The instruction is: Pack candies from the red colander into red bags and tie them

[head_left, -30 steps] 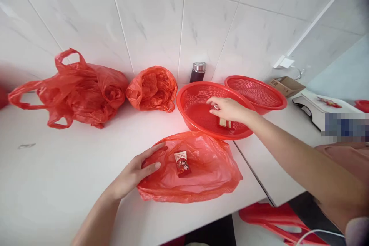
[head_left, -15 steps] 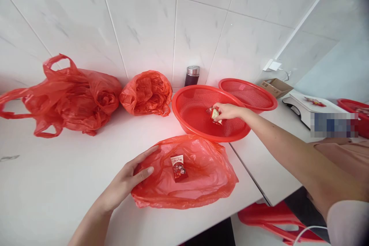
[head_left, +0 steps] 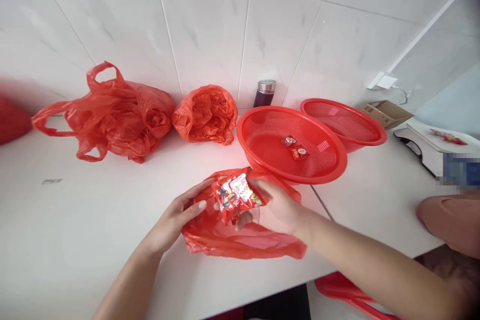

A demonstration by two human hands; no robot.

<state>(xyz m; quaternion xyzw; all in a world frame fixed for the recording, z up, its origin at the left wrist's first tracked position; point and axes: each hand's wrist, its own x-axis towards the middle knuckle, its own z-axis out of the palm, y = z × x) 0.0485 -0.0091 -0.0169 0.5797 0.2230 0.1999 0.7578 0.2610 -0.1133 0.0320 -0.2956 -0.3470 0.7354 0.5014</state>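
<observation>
My left hand (head_left: 169, 222) grips the left rim of an open red plastic bag (head_left: 247, 249) on the white table, thumb inside it. Over the bag's mouth, my right hand (head_left: 282, 210) has its fingers around red printed snack packets (head_left: 238, 191); one with a white label faces up, and how many lie beneath I cannot tell. The packets and my right hand cover most of the bag's inside. Just behind the bag stands a red perforated basket (head_left: 258, 160), with a few small red packets (head_left: 294, 148) on its bottom.
Along the tiled wall sit a bundle of red plastic bags (head_left: 123, 120), a crumpled red bag (head_left: 204, 115) and a dark bottle (head_left: 265, 94). A second red basket (head_left: 343, 122) and a cardboard box (head_left: 388, 113) stand at the back right. Part of another person (head_left: 452, 225) shows at right.
My right hand has come out of the basket and moved left over the bag with snack packets. My left hand keeps its hold on the bag. The view has shifted left.
</observation>
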